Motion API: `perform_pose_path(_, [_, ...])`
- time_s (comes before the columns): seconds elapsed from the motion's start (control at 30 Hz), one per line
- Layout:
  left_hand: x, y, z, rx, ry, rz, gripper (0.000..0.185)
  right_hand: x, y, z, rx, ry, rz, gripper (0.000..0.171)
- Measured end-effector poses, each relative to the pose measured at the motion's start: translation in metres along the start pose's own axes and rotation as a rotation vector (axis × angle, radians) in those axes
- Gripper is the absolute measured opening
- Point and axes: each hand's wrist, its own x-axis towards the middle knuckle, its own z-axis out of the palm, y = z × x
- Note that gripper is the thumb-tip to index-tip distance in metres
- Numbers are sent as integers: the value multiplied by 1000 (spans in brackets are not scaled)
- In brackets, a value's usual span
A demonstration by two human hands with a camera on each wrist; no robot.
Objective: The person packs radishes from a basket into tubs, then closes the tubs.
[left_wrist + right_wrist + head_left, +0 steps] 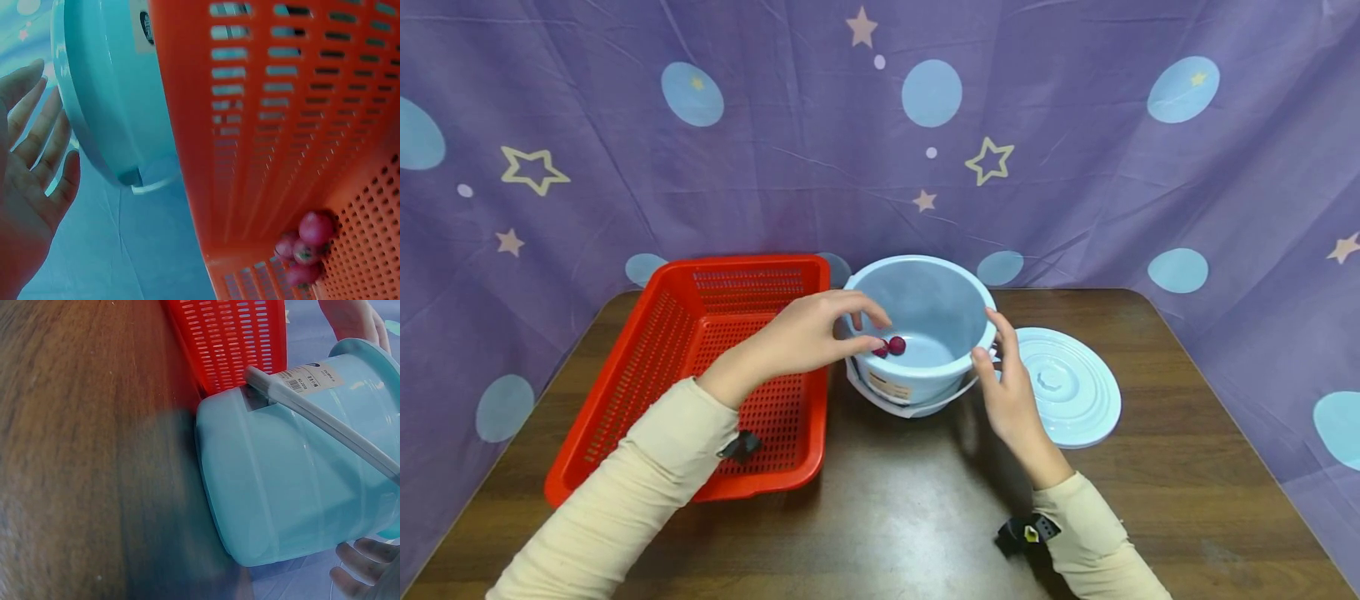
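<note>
A red basket (700,375) sits under the left forearm on the counter (910,517); the left wrist view shows about four small red fruits (306,247) clustered in one corner. Just right of it, touching, stands one pale blue bucket (958,367). The left hand (808,333) reaches over its near-left rim, fingers loosely curled, and one red fruit (897,345) sits at its fingertips above the bucket; whether it is pinched cannot be told. The right hand (1003,383) rests relaxed fingers on the right rim. One round lid (1071,392) lies flat just right of that hand, with bare counter in front.
</note>
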Motion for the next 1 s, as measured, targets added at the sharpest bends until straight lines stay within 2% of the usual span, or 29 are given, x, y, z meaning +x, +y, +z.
perform_pose_path(0.3, [-10,-34,-15,-86,98,-119,21,0,1,0,2,-1,-7,54])
perform_pose_path(0.5, [-17,-62,-17,-81,138,-214,19,0,1,1,3,0,-10,54])
perform_pose_path(0.77, [-25,-92,-8,-63,118,-293,19,0,1,-1,7,1,-7,54])
perform_pose_path(1.0, [-30,-112,2,-38,73,-347,22,0,-1,0,19,-6,-14,55])
